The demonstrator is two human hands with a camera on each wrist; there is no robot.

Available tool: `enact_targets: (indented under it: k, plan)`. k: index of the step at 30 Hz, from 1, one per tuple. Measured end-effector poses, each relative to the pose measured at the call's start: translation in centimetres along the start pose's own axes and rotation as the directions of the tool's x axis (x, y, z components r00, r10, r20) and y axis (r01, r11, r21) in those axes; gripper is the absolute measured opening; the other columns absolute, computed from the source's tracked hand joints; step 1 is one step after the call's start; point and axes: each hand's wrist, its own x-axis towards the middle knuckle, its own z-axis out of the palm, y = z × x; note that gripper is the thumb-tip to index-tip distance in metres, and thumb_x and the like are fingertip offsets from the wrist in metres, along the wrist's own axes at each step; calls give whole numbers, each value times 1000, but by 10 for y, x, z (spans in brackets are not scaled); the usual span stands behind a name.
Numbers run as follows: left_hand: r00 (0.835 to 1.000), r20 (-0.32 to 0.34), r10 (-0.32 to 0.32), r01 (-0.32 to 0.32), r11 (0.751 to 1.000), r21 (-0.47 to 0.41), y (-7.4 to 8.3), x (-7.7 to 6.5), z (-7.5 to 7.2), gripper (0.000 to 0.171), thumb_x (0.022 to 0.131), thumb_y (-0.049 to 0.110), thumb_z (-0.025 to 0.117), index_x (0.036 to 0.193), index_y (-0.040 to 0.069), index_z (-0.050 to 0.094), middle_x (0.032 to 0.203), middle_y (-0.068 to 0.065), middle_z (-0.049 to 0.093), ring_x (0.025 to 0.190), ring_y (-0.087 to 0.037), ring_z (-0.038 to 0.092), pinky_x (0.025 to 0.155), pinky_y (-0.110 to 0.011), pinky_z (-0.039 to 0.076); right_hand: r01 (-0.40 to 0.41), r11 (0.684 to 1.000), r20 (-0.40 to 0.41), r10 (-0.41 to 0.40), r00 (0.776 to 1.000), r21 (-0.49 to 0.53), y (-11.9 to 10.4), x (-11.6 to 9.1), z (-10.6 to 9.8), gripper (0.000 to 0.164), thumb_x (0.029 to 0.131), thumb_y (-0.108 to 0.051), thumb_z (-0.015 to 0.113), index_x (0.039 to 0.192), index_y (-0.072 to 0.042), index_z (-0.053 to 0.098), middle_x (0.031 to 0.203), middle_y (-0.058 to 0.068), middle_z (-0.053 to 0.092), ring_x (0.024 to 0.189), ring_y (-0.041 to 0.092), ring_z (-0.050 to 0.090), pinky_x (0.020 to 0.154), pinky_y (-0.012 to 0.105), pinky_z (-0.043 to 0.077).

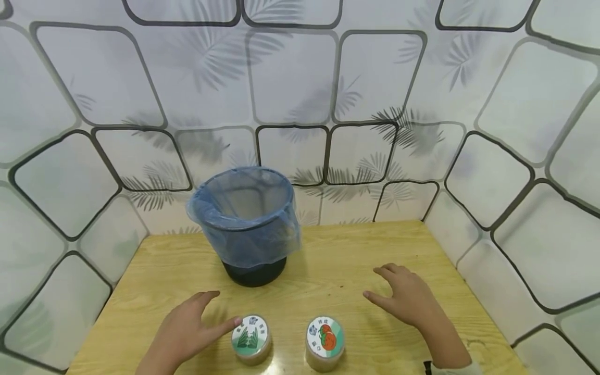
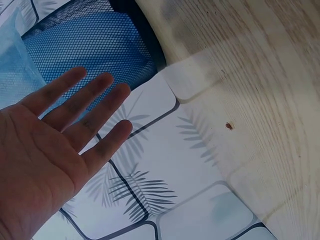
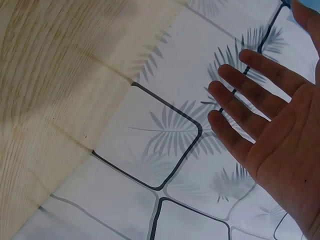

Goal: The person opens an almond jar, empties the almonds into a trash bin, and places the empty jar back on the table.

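My left hand [image 1: 184, 329] hovers over the table's left side, fingers spread and relaxed, its thumb tip beside a small round container [image 1: 251, 338] whose green and white lid shows green leaves. A second container [image 1: 324, 342], with red tomato-like fruit on its lid, stands to the right of the first. Farther right, my right hand [image 1: 407, 296] is held above the wood, fingers loosely extended with nothing in them. The left wrist view shows the bare palm of the left hand [image 2: 55, 155]; the right wrist view shows the empty palm of the right hand [image 3: 270, 115].
Behind the containers stands a dark mesh bin [image 1: 253, 273] lined with a blue plastic bag [image 1: 248, 234] folded over its rim. The wooden table [image 1: 347, 260] meets patterned walls [image 1: 290, 78] at the back and on both sides.
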Motion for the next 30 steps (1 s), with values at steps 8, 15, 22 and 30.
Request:
enact_targets:
  k: [8,15,22,30]
  plan:
    - [1000,-26,-10,9,1000,-11,-4,-2,1,101,81,90,63,144,11,65,145,-19,65,126,-44,66,96,-64,56,42,999,-52,-42,998,17,-2,2,2,68,95,-64,71,135,-8,71,140,17,67,127,44,65,101,64,55]
    - [987,-145,64,-68,998,-19,-6,-2,1,93,84,85,66,140,10,67,141,-17,68,127,-43,66,101,-63,55,62,998,-87,-59,994,34,-6,6,2,67,96,-63,71,135,-8,71,141,16,66,128,43,64,102,63,55]
    - [967,-235,103,-113,993,-28,-5,0,-2,89,86,79,70,138,7,69,137,-17,70,123,-44,68,100,-63,56,92,994,-119,-85,989,53,-10,13,2,64,95,-61,73,135,-11,72,142,15,66,130,42,63,104,64,54]
    - [913,-372,169,-190,982,-21,-7,3,-5,79,86,68,80,133,6,71,132,-18,72,118,-45,70,96,-65,56,191,980,-237,-173,956,54,-20,24,-1,62,92,-54,80,136,-11,71,142,15,65,129,40,64,103,63,54]
